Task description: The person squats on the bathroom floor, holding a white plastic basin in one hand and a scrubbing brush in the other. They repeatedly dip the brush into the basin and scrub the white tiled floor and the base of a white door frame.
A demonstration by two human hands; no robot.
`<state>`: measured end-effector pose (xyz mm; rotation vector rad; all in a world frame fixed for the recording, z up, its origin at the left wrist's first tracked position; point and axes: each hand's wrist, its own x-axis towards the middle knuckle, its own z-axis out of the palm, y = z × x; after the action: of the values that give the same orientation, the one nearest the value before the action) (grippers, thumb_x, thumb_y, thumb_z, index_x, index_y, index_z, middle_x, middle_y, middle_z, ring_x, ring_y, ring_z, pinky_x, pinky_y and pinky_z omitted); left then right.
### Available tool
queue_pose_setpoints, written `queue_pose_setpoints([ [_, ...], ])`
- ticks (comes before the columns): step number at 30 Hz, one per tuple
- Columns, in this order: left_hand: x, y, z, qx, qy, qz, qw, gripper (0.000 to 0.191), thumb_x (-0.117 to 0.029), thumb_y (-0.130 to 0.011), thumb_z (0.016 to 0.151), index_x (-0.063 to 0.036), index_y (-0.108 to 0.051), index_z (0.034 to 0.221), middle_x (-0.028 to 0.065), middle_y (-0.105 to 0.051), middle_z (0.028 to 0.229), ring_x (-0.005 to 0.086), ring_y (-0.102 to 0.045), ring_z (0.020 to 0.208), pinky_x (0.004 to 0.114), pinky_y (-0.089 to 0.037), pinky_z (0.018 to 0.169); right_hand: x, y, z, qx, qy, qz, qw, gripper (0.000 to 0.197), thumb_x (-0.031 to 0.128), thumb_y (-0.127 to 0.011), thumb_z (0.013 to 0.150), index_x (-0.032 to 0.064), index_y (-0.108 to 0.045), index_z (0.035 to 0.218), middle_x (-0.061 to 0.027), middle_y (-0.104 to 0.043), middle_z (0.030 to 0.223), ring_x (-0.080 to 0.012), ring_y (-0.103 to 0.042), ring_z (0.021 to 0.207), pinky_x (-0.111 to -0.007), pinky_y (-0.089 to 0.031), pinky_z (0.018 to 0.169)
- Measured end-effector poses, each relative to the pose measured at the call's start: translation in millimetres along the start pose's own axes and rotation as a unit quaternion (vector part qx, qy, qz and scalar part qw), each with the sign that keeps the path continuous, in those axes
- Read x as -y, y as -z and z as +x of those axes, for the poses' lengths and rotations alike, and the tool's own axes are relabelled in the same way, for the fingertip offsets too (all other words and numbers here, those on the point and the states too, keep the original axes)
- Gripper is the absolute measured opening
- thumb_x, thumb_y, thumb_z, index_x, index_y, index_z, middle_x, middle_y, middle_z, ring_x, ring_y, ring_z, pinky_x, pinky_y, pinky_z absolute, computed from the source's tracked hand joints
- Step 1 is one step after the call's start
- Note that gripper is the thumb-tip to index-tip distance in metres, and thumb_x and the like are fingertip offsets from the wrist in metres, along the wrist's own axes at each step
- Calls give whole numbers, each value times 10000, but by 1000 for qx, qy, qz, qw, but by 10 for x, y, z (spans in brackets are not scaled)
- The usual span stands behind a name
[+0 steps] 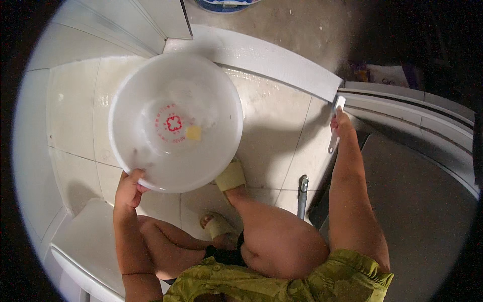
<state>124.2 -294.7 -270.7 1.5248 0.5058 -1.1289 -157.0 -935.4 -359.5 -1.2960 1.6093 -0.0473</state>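
A large white plastic basin [211, 158] is tilted so that its inside faces me. On its bottom are a red printed mark and a small yellow piece [193, 133], whose kind I cannot tell. My left hand [132, 187] grips the basin's near-left rim, thumb inside and fingers under the edge. Out to the right, my right hand [341, 124] is closed around a slim white plastic-handled tool [333, 143] with a hanging hole at its lower end. Its upper end is pale and lies close to the corner of the white sill; any bristles are hidden.
A raised white sill [271, 60] borders the tiled floor [279, 151] ahead. Beyond it stands a blue container [226, 5]. A metal pipe-like fitting [303, 188] lies near my right knee. A dark grey panel [400, 211] fills the right; a pale smooth fixture [86, 234] is at left.
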Motion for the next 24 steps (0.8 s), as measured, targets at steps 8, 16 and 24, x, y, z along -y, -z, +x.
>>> queue_pose_setpoints([
  [8,-166,-216,-205,-26,7,-54,998,609,-92,-509,770,16,-250,1310,178,-483,1141,297,-565,964,420,-546,733,-350,-241,-664,19,-72,102,992,360,398,-445,911,80,-452,741,21,-362,552,-93,-324,440,-236,-274,375],
  [16,-240,-259,-223,-83,20,-47,995,582,-108,-566,750,18,-316,1260,142,-538,968,244,-588,807,417,-547,665,735,-2193,-1309,217,195,133,947,152,25,-607,774,87,-469,784,16,-491,702,-81,-434,589,-230,-355,533],
  [24,-236,-262,-235,-82,29,-91,992,595,-89,-556,754,-4,-303,1287,172,-544,1066,299,-592,908,459,-536,717,2133,-3584,-1264,229,330,264,877,371,-89,-598,696,10,-462,1028,-86,-551,933,-140,-508,649,-260,-436,562],
])
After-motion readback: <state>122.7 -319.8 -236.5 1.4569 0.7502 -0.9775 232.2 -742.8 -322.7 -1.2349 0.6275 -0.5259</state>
